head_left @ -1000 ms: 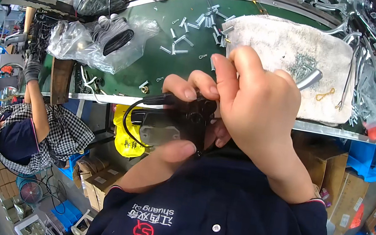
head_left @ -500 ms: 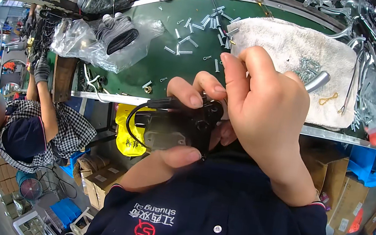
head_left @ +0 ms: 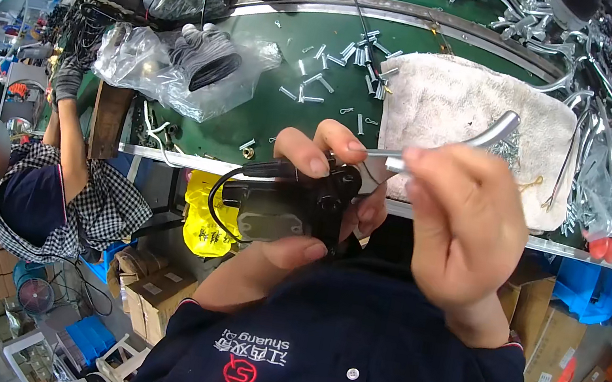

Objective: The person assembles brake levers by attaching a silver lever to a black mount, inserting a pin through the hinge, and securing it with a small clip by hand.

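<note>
Your left grip [head_left: 284,253] held the black part [head_left: 332,205] near the bench [head_left: 306,115], its silver lever [head_left: 491,134] maybe set, while your right grip [head_left: 472,225] pinched a silver pin [head_left: 396,164], which seemed not in yet.

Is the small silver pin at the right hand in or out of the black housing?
Out: the small silver pin is pinched by the right hand, visibly apart from the black housing.
</note>
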Available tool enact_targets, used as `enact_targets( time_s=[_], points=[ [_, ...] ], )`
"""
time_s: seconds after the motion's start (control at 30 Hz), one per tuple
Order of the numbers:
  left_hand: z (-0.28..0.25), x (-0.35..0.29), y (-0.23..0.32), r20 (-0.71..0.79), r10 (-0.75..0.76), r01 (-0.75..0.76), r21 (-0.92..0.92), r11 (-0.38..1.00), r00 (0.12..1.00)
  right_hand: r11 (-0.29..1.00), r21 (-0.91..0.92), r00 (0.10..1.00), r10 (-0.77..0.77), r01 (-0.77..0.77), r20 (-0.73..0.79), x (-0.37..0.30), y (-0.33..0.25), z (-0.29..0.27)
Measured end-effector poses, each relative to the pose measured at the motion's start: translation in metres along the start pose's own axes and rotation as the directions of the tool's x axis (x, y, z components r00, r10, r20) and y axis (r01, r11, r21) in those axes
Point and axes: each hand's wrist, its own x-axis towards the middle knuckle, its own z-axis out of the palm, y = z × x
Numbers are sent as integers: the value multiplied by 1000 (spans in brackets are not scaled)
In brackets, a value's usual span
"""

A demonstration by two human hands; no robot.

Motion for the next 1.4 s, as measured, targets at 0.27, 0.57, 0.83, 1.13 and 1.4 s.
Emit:
enact_targets(
  time_s=[0.27,0.57,0.83,1.13,1.4],
  points=[
    [-5,10,-6,-41,30,-25,100,995,999,997,26,997,-71,72,-13,-16,6,12],
    [-17,9,-1,135,182,-220,377,900,974,999,-24,936,-12,22,350,7,-12,-9],
    [-16,3,3,237,94,-216,564,797,967,989,-87,729,-26,117,684,33,-22,-31],
    [-23,5,3,162,1,-89,536,840,987,946,125,561,69,-300,825,67,22,-13],
    [-18,15,14,253,-82,-48,468,882,964,925,190,553,25,-328,833,62,51,0]
  ],
)
